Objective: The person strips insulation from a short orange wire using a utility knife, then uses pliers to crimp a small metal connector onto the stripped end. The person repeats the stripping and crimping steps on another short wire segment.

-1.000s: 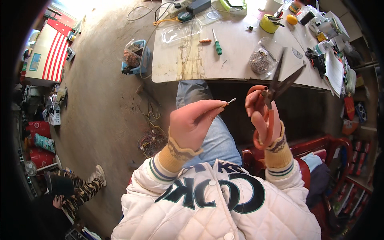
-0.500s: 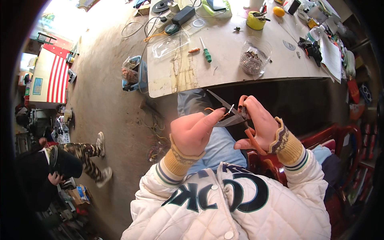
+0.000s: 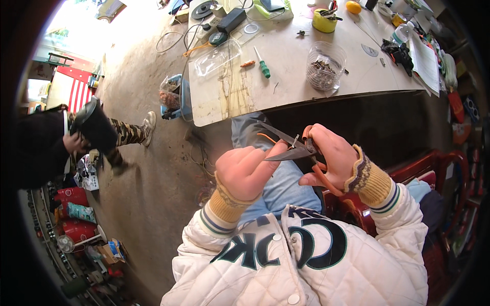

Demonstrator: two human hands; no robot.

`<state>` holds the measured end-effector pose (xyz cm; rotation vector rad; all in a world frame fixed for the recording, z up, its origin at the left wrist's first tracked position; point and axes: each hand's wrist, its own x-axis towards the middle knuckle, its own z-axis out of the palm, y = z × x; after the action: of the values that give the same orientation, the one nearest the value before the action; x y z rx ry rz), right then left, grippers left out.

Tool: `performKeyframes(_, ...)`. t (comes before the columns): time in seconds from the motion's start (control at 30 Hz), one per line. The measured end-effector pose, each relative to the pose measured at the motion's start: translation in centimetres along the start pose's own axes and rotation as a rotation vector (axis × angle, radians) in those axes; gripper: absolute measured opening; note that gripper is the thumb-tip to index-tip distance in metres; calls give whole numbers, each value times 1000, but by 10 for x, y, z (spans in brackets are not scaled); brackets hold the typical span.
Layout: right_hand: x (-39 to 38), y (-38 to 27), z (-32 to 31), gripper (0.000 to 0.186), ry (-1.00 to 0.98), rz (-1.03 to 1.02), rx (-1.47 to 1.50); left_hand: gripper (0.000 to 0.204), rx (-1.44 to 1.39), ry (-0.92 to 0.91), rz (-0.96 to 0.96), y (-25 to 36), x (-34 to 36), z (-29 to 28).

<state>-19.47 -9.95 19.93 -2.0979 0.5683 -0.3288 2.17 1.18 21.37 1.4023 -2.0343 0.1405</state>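
Observation:
Over my lap, my left hand [image 3: 247, 171] pinches a thin orange wire [image 3: 269, 138] with a small pale end. My right hand [image 3: 332, 158] grips large dark-bladed scissors [image 3: 301, 151] by their orange handles. The blades are apart, with the wire's pale end between them; whether they touch it I cannot tell. One blade crosses the fingertips of my left hand from this view. On the desk [image 3: 275, 97] above lie a green screwdriver [image 3: 263, 66], a small orange piece [image 3: 247, 64] and a clear tub of small metal bits [image 3: 324, 69].
A blue bin [image 3: 184, 97] stands left of the desk, near cables on the floor. At far left a person in camouflage trousers [image 3: 127, 130] carries a black bucket [image 3: 94, 127]. A red chair frame [image 3: 357, 209] is at my right; clutter crowds the desk's right end.
The scissors have swung down from upright to lie across the orange wire at my left fingertips. The co-worker with the bucket has moved farther up along the left of the view.

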Motion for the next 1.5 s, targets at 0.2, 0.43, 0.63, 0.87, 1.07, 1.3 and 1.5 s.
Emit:
performKeyframes(0.2, -1, 3, 7, 64, 94, 22, -84, 34, 1, 65, 12, -1, 2, 5)
performKeyframes(0.43, -1, 13, 14, 68, 255, -76, -86, 29, -403, 6, -314, 0, 3, 10)
performKeyframes(0.63, 6, 30, 26, 36, 296, 164, 229, 14, -732, -57, -732, -10, 37, 36)
performKeyframes(0.87, 67, 81, 31, 51, 426, 469, 1246, 22, -777, -150, -788, -79, 119, 128)
performKeyframes(1.07, 96, 121, 8, 65, 351, 637, 1776, 22, -679, -191, -735, -103, 155, 178)
performKeyframes(1.3, 92, 117, 5, 67, 344, 613, 1631, 21, -654, -213, -758, -105, 155, 189)
performKeyframes(1.5, 92, 114, 2, 66, 358, 639, 1583, 20, -690, -206, -775, -107, 153, 195)
